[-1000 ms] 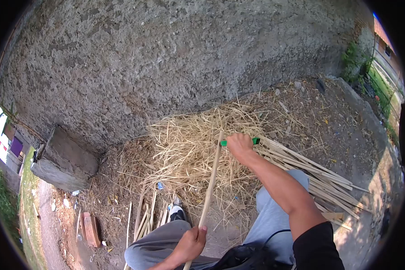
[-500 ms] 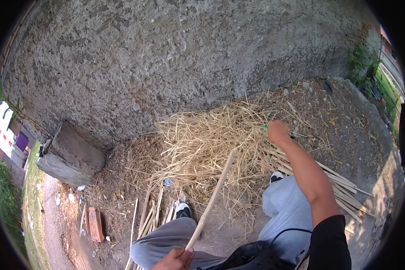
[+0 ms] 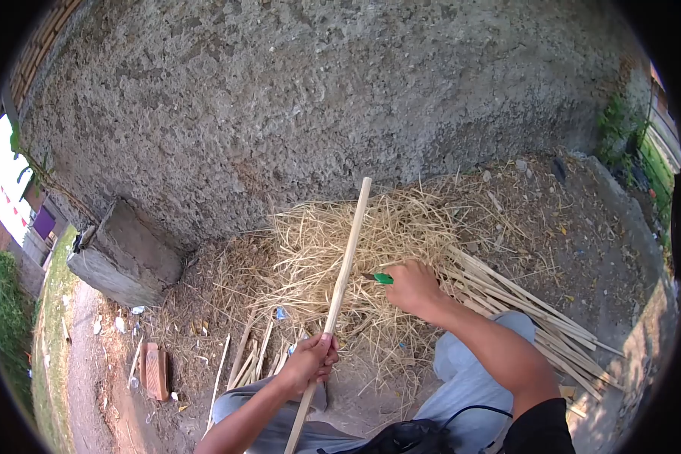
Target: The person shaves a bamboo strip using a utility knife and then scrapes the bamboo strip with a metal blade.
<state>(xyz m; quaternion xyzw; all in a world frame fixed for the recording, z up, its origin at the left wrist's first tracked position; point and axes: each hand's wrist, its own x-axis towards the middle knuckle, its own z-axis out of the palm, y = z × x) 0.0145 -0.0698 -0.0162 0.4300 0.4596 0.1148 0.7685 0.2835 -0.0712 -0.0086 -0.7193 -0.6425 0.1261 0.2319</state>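
Observation:
My left hand (image 3: 308, 362) is closed around a long pale wooden strip (image 3: 346, 261), gripping it below its middle. The strip slants upward, its far end standing against the wall in view. In my right hand (image 3: 414, 287) is a knife with a green handle (image 3: 384, 278); its short dark blade points left toward the strip. A small gap seems to lie between blade and strip, though contact is hard to judge. Behind both hands spreads a heap of pale shavings (image 3: 318, 242).
A bundle of pale strips (image 3: 537, 318) lies at the right, and more strips (image 3: 253, 356) lie by my left leg. A rough wall (image 3: 340, 98) rises behind the shavings. At left are a concrete block (image 3: 132, 253) and a reddish brick (image 3: 157, 372).
My left hand has risen with the strip, which now stands higher and steeper. My right hand, with the knife, has come left and down from the far shavings toward the strip.

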